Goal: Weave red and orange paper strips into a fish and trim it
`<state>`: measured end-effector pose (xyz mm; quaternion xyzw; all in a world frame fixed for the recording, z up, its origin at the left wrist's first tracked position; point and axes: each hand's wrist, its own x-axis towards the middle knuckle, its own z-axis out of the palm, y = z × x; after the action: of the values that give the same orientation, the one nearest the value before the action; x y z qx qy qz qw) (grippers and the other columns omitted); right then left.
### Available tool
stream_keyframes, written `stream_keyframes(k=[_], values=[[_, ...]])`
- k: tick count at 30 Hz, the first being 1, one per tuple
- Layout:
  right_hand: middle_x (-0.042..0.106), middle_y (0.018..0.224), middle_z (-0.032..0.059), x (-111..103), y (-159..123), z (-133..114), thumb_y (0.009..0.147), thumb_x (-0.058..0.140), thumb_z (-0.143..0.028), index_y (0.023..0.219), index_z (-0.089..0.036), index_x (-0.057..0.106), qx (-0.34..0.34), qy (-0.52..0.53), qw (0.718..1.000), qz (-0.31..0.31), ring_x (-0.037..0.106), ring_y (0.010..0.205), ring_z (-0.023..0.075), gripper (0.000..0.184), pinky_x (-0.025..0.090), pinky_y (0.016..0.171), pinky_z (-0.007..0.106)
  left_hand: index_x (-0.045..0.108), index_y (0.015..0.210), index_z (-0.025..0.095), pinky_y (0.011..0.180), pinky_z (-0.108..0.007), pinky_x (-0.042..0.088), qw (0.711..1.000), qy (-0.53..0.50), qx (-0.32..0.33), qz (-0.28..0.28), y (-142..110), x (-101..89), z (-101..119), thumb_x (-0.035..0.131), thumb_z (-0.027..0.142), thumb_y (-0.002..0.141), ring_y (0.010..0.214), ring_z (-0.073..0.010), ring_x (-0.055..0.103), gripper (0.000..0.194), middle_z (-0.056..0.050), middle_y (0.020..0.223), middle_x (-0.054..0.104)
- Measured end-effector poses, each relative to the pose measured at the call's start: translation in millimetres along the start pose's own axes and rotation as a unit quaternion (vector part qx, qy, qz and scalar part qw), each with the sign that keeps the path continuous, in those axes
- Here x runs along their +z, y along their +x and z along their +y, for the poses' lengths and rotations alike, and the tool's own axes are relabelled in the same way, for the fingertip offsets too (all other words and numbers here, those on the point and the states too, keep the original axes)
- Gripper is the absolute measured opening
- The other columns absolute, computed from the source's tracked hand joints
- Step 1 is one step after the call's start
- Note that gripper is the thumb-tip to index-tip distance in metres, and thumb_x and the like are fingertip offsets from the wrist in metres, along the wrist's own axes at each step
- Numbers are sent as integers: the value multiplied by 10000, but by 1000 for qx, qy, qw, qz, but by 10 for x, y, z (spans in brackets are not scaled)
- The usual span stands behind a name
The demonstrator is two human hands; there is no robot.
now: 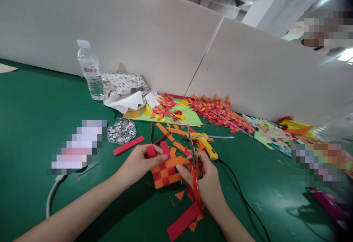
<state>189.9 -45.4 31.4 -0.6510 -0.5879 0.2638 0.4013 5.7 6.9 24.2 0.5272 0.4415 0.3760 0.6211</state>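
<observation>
left hand (138, 166): pinched on woven piece (164, 176)
right hand (208, 177): curled round red scissors (196, 185)
woven piece: between both hands
orange strips (164, 132): just beyond woven piece
glue gun (209, 147): past right hand, partly behind scissors

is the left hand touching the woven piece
Touching. The head view shows the left hand gripping the woven piece near its top, thumb laid over it.
</observation>
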Motion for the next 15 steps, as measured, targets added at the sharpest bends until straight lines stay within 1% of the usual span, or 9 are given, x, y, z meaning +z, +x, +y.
stream_keyframes(k=[2,5,7,10,12,15], values=[[462,629,-53,-14,11,-10,661,700,-359,765,-216,446,-26,-56,998,0,415,508,103,310,347,462,213,601,720,172,544,-212,386,998,-29,-1,49,5,-19,30,723,387,643,582,-107,507,259,35,636,571],[442,588,-60,-6,19,-5,679,666,-395,729,-225,420,-53,-151,987,-12,388,481,104,303,323,449,217,602,682,169,511,-210,382,996,-27,4,79,2,-44,50,713,440,645,573,-109,510,296,36,636,555],[453,579,-57,11,23,6,678,659,-419,725,-228,422,-58,-199,978,-18,395,473,109,308,308,444,219,608,673,164,521,-212,384,996,-10,14,83,2,-56,45,696,464,663,570,-104,506,313,37,635,553],[490,601,-44,38,30,14,675,659,-460,735,-229,437,-51,-233,971,-24,441,492,122,326,308,449,219,604,696,160,553,-213,390,996,-4,18,84,4,-63,35,691,465,676,574,-97,502,318,43,628,554],[495,598,-42,50,33,15,673,659,-483,729,-230,436,-46,-245,968,-29,457,493,126,342,306,447,219,591,713,161,583,-214,406,996,-26,16,78,4,-59,37,700,440,678,606,-101,521,301,42,645,570],[501,593,-43,55,33,24,675,657,-469,749,-230,455,-50,-255,965,-36,468,486,127,322,321,455,220,572,724,164,648,-226,439,995,-74,12,60,-4,-45,44,715,384,678,676,-118,569,265,33,685,615]])
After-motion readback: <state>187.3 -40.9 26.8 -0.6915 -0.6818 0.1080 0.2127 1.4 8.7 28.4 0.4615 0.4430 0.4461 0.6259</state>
